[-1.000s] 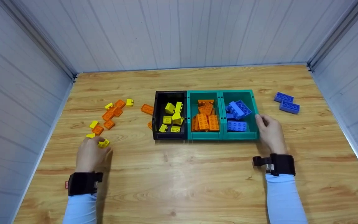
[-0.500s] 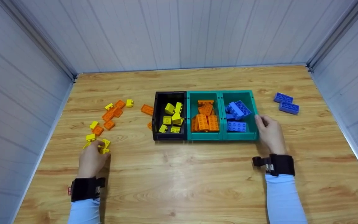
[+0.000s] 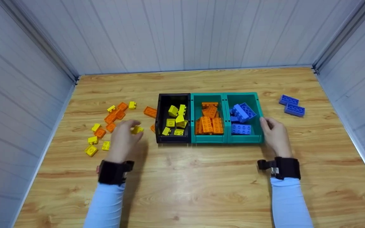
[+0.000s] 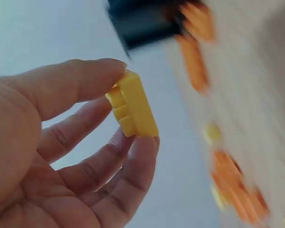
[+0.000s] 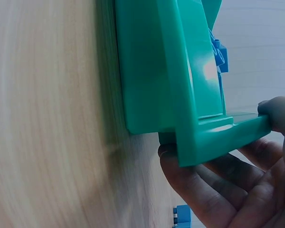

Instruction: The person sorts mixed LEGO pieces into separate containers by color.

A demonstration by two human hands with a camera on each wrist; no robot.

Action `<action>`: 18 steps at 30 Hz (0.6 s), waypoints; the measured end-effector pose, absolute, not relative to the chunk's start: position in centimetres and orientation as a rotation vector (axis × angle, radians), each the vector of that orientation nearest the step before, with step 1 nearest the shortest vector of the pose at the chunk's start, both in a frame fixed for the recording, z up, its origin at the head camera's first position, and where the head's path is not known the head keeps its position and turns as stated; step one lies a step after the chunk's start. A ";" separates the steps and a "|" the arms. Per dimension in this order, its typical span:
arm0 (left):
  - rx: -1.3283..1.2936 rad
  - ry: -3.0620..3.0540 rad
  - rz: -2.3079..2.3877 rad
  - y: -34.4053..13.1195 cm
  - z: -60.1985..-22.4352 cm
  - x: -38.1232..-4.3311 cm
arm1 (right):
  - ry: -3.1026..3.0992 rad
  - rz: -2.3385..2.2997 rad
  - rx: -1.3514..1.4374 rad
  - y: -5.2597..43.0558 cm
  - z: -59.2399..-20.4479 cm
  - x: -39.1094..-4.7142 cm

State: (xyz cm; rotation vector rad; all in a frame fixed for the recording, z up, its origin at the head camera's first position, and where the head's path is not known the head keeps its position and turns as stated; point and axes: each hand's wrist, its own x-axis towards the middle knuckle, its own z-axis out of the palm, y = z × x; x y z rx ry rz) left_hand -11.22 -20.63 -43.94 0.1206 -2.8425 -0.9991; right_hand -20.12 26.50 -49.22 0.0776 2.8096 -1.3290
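Observation:
Between thumb and fingertips my left hand (image 3: 122,139) pinches a yellow toy brick (image 4: 138,104), held above the table left of the black bin (image 3: 173,138). Several yellow bricks lie in that bin. My right hand (image 3: 277,136) grips the right rim of the right green bin (image 3: 245,138), thumb on top and fingers beneath in the right wrist view. Blue bricks (image 3: 241,129) lie inside it. The middle green bin (image 3: 209,138) contains orange bricks (image 3: 207,124). All three bins stand side by side.
Loose yellow bricks (image 3: 91,150) and orange bricks (image 3: 110,118) are scattered on the left of the wooden table (image 3: 182,190). One orange brick (image 3: 150,111) lies by the black bin. Two blue bricks (image 3: 294,110) lie at the right. Pale walls (image 3: 182,34) enclose the table.
My left hand has picked up a yellow brick from the left pile and carried it right, toward the black bin. My right hand has stayed on the green bin's rim.

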 end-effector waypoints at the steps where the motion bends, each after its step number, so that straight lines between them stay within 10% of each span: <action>1: 0.097 -2.840 -1.007 -19.6 -43.7 -11.8 | 2.804 -1.329 0.080 26.5 -49.2 -20.1; 18: -0.195 -2.882 -0.944 -13.0 -44.7 -15.5 | 2.828 -1.343 0.061 26.5 -49.3 -20.1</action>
